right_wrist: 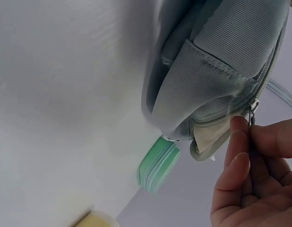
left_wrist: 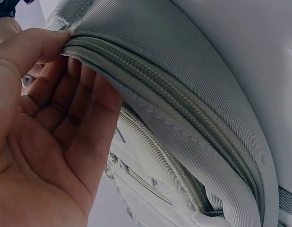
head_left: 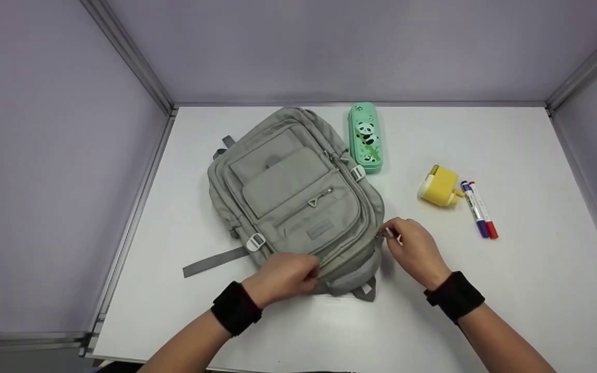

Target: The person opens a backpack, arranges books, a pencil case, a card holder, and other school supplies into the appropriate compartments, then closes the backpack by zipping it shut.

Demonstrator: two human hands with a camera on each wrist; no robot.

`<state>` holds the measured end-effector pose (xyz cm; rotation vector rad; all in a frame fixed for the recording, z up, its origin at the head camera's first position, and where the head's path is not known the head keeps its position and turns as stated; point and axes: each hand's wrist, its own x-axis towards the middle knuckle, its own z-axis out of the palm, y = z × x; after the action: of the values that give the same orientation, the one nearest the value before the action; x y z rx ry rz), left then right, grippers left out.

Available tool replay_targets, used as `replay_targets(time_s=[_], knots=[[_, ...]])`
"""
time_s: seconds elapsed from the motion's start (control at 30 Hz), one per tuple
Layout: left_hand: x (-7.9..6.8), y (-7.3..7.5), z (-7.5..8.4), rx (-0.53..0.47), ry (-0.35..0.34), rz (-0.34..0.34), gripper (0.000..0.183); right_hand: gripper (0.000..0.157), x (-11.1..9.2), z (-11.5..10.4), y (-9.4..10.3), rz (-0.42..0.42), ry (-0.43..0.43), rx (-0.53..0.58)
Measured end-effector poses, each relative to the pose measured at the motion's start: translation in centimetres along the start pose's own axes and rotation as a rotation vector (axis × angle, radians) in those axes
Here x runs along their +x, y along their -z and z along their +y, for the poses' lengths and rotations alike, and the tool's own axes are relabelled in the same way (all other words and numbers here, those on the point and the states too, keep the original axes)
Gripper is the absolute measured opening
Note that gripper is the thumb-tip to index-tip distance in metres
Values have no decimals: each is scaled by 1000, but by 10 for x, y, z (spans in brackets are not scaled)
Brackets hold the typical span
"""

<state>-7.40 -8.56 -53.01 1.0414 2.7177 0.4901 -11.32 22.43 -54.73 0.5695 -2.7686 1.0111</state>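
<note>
Nearest the camera, black wristbands (head_left: 236,309) round both wrists, with left hand (head_left: 287,274) and right hand (head_left: 415,247) at the near end of a grey backpack (head_left: 285,178), laid front up and slantwise on the white bench (head_left: 531,155), padded handle loop (head_left: 356,273) toward the near edge. Left fingers curled under a lip of fabric, thumb on top, pinching the edge beside the zip track (left_wrist: 160,86). Right thumb and fingers pinching a small zip pull (right_wrist: 251,121) at the near right corner, next to a gap with cream lining (right_wrist: 210,136) showing. Impossible to tell which way to draw the pull.

For a smooth run, best to hold the left pinch firm and stretch the lip taut, away from the right hand. Draw the pull in line with the teeth, not upward or across, slowly and evenly. Turn the right wrist with the seam round the corner. Watch the loose lining, likely to snag; after a jam, better to ease back than tug. Avoid dragging the bag against the green pencil case (head_left: 366,137), just beside its right flank. Well apart to the right: a yellow gadget (head_left: 440,186), near a blue marker (head_left: 474,208) and a red marker (head_left: 484,210).
</note>
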Motion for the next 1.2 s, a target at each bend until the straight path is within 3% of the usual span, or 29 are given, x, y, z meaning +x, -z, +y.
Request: replay_targets(time_s=[0.2,0.5,0.67,0.83,1.2], knots=[[12,11,8,23,-22,23,7,23,-2,3,-1,17,30,4],[61,27,31,177,-32,102,19,19,-3,5,-5,34,38,13],[88,21,42,287,-14,132,26,19,-2,4,-6,53,59,0],[108,10,48,324,47,121,33,19,-2,3,-7,63,64,10],[124,-4,54,283,130,143,29,19,-4,4,-6,87,79,23]])
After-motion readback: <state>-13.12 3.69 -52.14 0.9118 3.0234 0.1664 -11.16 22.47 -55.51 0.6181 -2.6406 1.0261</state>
